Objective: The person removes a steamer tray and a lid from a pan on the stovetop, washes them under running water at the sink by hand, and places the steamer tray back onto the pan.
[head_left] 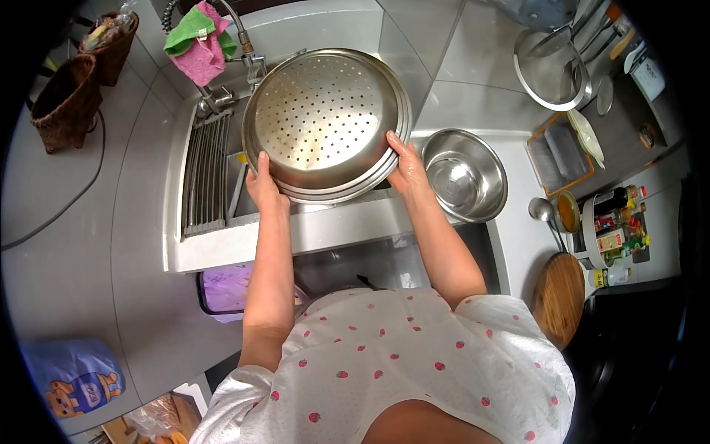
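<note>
A large round steel steamer tray [318, 111], dotted with small holes, is held up over the sink [244, 194]. Several rims show at its lower edge, so more than one layer may be stacked there; I cannot tell for sure. My left hand [266, 186] grips the lower left rim with the thumb on top. On the lower right rim, my right hand [406, 166] is closed the same way. The fingers of both hands are mostly hidden beneath. Beside my right hand stands a shiny steel bowl [466, 176] on the counter.
Left of the tray, a metal drying rack [205, 174] lies across the sink. Pink and green cloths [200, 41] hang by the faucet [251, 63]. To the right are a ladle [541, 209], a round wooden board [560, 300], a strainer [551, 70] and condiment bottles [614, 229].
</note>
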{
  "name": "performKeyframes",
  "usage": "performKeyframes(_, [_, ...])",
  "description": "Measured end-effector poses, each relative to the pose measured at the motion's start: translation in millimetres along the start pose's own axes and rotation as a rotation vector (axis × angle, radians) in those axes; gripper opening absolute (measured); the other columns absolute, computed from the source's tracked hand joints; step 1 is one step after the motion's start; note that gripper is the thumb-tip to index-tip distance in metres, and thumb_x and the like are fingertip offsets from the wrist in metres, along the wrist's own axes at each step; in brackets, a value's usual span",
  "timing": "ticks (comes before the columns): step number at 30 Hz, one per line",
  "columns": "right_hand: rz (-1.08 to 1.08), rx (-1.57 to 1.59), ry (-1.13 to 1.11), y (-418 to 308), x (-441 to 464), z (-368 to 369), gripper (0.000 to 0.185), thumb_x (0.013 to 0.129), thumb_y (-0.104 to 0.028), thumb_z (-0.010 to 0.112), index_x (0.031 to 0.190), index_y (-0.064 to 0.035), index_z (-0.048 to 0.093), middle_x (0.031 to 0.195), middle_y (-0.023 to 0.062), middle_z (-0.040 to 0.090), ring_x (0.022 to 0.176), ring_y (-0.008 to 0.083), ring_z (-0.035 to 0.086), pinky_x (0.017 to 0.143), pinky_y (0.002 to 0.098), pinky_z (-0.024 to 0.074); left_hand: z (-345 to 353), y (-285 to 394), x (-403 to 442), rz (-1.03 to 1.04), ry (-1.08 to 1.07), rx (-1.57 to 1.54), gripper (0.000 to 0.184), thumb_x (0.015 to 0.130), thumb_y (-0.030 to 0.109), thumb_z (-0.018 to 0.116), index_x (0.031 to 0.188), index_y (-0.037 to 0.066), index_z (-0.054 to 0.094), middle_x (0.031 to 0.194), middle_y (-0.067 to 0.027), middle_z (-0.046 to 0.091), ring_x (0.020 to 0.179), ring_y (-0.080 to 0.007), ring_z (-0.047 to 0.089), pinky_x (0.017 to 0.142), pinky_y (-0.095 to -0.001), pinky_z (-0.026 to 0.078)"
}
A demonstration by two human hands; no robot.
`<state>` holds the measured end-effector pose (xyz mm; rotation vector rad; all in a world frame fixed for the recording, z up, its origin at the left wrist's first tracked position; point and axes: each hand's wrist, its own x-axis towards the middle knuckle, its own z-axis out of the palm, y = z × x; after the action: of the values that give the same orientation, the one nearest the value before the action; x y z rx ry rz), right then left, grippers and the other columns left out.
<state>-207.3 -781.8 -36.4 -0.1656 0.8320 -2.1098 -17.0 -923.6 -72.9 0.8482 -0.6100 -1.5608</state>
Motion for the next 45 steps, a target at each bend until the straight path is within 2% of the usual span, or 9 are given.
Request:
performKeyframes(8, [0.046,0.036,-0.048,15.3,16.3,-17.5,0.031,0.084,-0.025,0.057,0.104,-0.0027,0.050,0.101,0.0075,0.055,0.095,0.0211,0.054,0.084,0.0343,0.0459,2.8,13.0,-6.1,0.033,0.020,-0.028,0.033,0.082,0.017,0.060,0.105,-0.002,0.046,0.100,-0.0104,0.054,0.089,-0.0188,0.054,0.077,-0.0304,0.046])
performKeyframes(9, [0.030,0.044,-0.036,16.1,17.2,-18.8,0.042,0.080,-0.024,0.063,0.111,-0.0013,0.045,0.106,0.0099,0.053,0.097,0.0210,0.052,0.086,0.0359,0.0429,3.8,15.0,-7.1,0.036,0.022,-0.028,0.033,0.082,0.017,0.060,0.105,-0.002,0.046,0.100,-0.0104,0.054,0.089,-0.0188,0.054,0.077,-0.0304,0.046])
performKeyframes(12, [-0.082,-0.150,0.010,14.2,14.1,-16.1,0.040,0.080,-0.025,0.062,0.109,-0.0015,0.047,0.105,0.0096,0.054,0.097,0.0202,0.053,0.086,0.0353,0.0421,5.0,22.4,-9.0,0.084,0.101,-0.059,0.036,0.083,0.018,0.059,0.107,-0.002,0.040,0.100,-0.0114,0.052,0.089,-0.0188,0.053,0.077,-0.0305,0.047])
performKeyframes(14, [-0.073,-0.221,-0.007,16.1,18.5,-18.3,0.056,0.078,-0.029,0.065,0.119,0.0003,0.039,0.112,0.0127,0.051,0.102,0.0219,0.050,0.090,0.0340,0.0388,4.1,26.9,-10.0,0.110,0.111,-0.007,0.038,0.084,0.018,0.058,0.107,-0.001,0.036,0.102,-0.0126,0.050,0.089,-0.0185,0.053,0.077,-0.0301,0.047])
performKeyframes(16, [-0.105,-0.422,0.175,18.4,19.2,-14.6,0.079,0.073,-0.032,0.069,0.129,0.0010,0.025,0.122,0.0177,0.043,0.110,0.0246,0.044,0.094,0.0333,0.0345,4.9,29.7,-11.0,0.136,0.126,0.001,0.036,0.083,0.018,0.058,0.105,-0.001,0.037,0.100,-0.0121,0.051,0.088,-0.0176,0.053,0.077,-0.0295,0.047])
performKeyframes(20, [-0.087,-0.460,0.106,14.8,14.6,-3.4,0.096,0.068,-0.032,0.073,0.134,-0.0001,0.012,0.129,0.0213,0.034,0.116,0.0271,0.038,0.097,0.0341,0.0317,1.2,32.4,-7.3,0.218,0.053,0.030,0.032,0.082,0.020,0.060,0.100,0.000,0.041,0.093,-0.0099,0.053,0.083,-0.0153,0.053,0.074,-0.0277,0.046])
performKeyframes(36, [-0.103,-0.486,0.109,19.3,19.1,-4.6,0.089,0.067,-0.023,0.074,0.133,-0.0023,0.016,0.119,0.0176,0.043,0.107,0.0252,0.046,0.089,0.0350,0.0401,5.3,36.5,5.4,0.334,0.016,0.045,0.028,0.083,0.022,0.060,0.091,0.001,0.044,0.086,-0.0073,0.054,0.075,-0.0129,0.052,0.068,-0.0267,0.046])
performKeyframes(40, [-0.206,-0.431,0.041,10.9,11.5,4.1,0.086,0.070,-0.020,0.072,0.132,-0.0022,0.016,0.112,0.0165,0.048,0.100,0.0225,0.050,0.084,0.0332,0.0431,5.2,36.1,8.3,0.251,0.059,0.049,0.025,0.089,0.026,0.050,0.087,0.001,0.045,0.083,-0.0068,0.053,0.073,-0.0140,0.052,0.065,-0.0281,0.046])
performKeyframes(45, [-0.310,-0.369,0.065,-1.7,10.6,12.1,0.045,0.076,-0.017,0.066,0.110,-0.0004,0.043,0.095,0.0097,0.056,0.085,0.0145,0.054,0.075,0.0271,0.0440,8.9,28.6,-7.7,0.127,0.139,0.034,0.030,0.090,0.029,0.044,0.089,-0.001,0.046,0.088,-0.0089,0.054,0.078,-0.0170,0.055,0.067,-0.0300,0.049])
